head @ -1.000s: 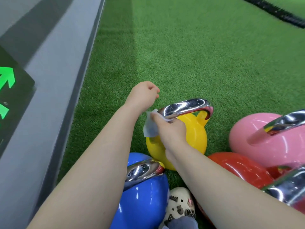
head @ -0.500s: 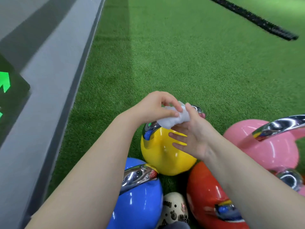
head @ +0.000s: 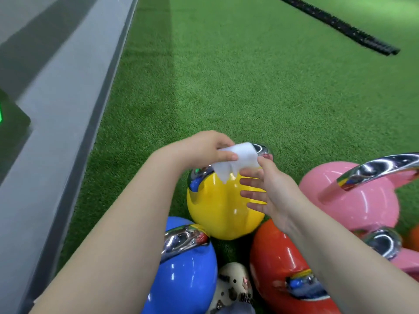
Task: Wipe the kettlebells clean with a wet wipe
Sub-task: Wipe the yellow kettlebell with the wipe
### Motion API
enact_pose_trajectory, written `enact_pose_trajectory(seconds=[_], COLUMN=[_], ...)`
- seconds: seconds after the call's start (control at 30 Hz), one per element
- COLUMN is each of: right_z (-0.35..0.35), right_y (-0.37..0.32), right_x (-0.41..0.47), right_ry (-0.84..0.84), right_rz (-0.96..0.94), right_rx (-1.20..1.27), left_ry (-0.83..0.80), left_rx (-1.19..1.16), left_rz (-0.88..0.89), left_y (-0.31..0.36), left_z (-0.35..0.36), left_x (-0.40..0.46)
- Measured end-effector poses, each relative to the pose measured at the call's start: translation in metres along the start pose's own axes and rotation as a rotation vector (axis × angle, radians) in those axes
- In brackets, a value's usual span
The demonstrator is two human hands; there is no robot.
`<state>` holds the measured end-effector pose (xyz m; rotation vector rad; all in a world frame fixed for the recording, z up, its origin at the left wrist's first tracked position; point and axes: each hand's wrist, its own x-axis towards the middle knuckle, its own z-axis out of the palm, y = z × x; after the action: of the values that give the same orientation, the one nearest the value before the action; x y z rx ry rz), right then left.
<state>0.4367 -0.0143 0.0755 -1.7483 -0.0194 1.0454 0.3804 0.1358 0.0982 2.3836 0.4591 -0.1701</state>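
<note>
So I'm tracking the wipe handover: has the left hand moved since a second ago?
Yes. The left hand came in over the yellow kettlebell and now pinches the wipe.

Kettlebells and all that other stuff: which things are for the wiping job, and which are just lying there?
For the job:
wet wipe, pinched by left hand and right hand
yellow kettlebell
blue kettlebell
red kettlebell
pink kettlebell

Just lying about:
black rope
patterned shoe

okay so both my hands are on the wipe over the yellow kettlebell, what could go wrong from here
The wet wipe is bunched between your left hand and right hand, so it may cover little surface. The yellow kettlebell sits tight against the blue kettlebell and red kettlebell; fingers could get pinched if one rolls.
</note>
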Motion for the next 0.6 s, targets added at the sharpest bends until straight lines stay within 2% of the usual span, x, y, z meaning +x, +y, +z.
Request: enact_pose_trajectory(seconds=[0.13, 0.27, 0.33, 0.37, 0.43, 0.53, 0.6], right_z=[0.007, 0.012, 0.011, 0.010, 0.006, 0.000, -0.005], right_y=[0.009, 0.016, 0.016, 0.016, 0.014, 0.010, 0.008], right_x=[-0.001, -0.003, -0.004, -0.004, -0.005, -0.006, -0.007], right_ry=[-0.023, -0.046, -0.051, -0.051, -0.049, -0.033, -0.023], right_rz=[0.008, 0.020, 0.029, 0.029, 0.026, 0.017, 0.008], right_rx=[-0.052, -0.045, -0.029, -0.019, -0.007, 0.017, 0.035], left_ry=[-0.210, -0.352, -0.402, -0.418, -0.421, -0.374, -0.354], left_rx=[0.095, 0.327, 0.180, 0.055, -0.052, -0.017, 0.100], left_rz=[-0.122, -0.302, -0.381, -0.413, -0.420, -0.367, -0.326], left_y=[-0.024, -0.038, -0.048, -0.053, -0.059, -0.066, -0.064], left_z=[-0.021, -0.010, -0.001, 0.002, 0.008, 0.011, 0.007], left_x=[-0.020, -0.012, -0.008, -0.009, -0.011, -0.010, -0.010])
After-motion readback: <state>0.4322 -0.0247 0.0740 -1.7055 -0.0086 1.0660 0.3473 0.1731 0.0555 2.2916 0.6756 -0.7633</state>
